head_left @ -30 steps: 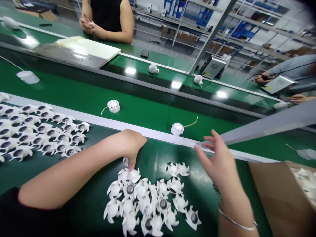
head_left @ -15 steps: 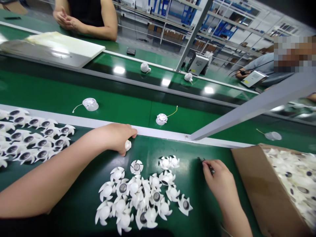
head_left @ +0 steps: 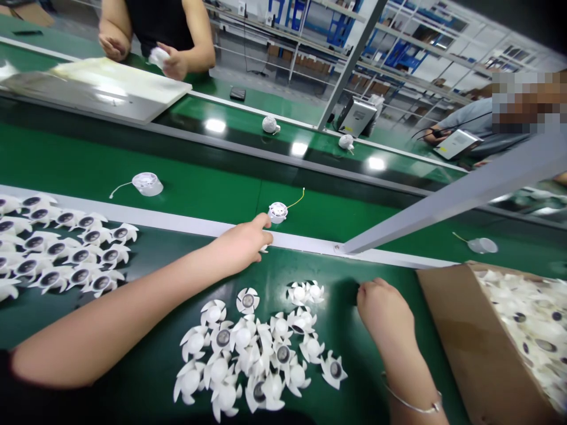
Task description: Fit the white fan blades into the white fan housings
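My left hand (head_left: 248, 245) reaches to the white rail, its fingers curled round a small white part (head_left: 264, 248) that is mostly hidden. Its fingertips are beside a round white housing (head_left: 278, 212) with a yellow wire, on the green belt. My right hand (head_left: 384, 307) is closed over the green table to the right; a small dark thing shows at its fingertips, too hidden to name. Between my forearms lies a loose pile of white fan wheels (head_left: 243, 337), with a pair (head_left: 305, 292) just above it. More wheels (head_left: 57, 248) stand in rows at the left.
A cardboard box (head_left: 460, 330) of white parts is at the right. A slanted grey post (head_left: 443, 195) rises from the rail (head_left: 305, 241). Other housings (head_left: 147, 184) lie on the belt. Across it, a person holds a white part (head_left: 158, 57); another person is at the far right.
My left hand has moved right, to the housing. My right hand has turned over the dark thing, hiding most of it. The housings have shifted left on the near belt, right on the far one.
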`<state>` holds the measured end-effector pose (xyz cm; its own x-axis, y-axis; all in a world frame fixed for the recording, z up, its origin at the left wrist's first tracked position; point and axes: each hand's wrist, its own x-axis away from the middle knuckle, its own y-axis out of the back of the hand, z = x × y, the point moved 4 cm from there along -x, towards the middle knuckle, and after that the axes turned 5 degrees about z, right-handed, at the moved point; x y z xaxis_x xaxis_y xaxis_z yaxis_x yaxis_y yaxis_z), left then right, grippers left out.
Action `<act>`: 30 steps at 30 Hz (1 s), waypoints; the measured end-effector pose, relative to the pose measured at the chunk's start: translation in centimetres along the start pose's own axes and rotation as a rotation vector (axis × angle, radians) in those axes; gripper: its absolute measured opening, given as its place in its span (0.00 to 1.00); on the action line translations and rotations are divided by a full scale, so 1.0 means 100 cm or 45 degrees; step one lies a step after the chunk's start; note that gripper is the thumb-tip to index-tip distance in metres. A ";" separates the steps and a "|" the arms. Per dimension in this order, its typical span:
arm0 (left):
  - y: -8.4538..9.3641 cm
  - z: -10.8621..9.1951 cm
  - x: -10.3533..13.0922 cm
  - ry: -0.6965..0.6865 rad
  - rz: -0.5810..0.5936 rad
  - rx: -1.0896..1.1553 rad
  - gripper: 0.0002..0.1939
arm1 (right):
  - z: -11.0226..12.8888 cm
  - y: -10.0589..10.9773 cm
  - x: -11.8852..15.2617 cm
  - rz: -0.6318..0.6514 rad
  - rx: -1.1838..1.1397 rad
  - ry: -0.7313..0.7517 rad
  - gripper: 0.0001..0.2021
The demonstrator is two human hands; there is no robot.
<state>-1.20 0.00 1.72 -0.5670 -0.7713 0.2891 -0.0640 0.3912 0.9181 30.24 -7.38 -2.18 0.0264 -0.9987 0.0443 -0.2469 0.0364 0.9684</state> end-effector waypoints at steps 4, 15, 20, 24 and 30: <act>-0.011 -0.017 -0.001 -0.162 -0.165 -0.104 0.17 | 0.005 0.004 -0.010 0.111 0.036 -0.011 0.12; -0.026 -0.039 0.000 -0.455 -0.334 -0.352 0.15 | -0.013 -0.004 -0.006 0.112 -0.277 -0.076 0.10; -0.029 -0.032 -0.003 -0.514 -0.324 0.015 0.06 | 0.024 0.037 -0.022 0.088 -0.821 0.295 0.07; -0.035 -0.020 -0.010 -0.495 -0.253 0.417 0.12 | 0.076 0.063 -0.039 0.111 -1.085 0.591 0.06; -0.047 -0.004 -0.024 -0.425 -0.187 0.887 0.28 | 0.125 0.062 -0.050 0.108 -1.094 0.817 0.06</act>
<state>0.77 -0.22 -3.18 -0.7226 -0.6910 -0.0198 -0.5947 0.6068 0.5274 16.45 -2.65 0.54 0.6066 -0.7950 -0.0024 0.4850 0.3676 0.7935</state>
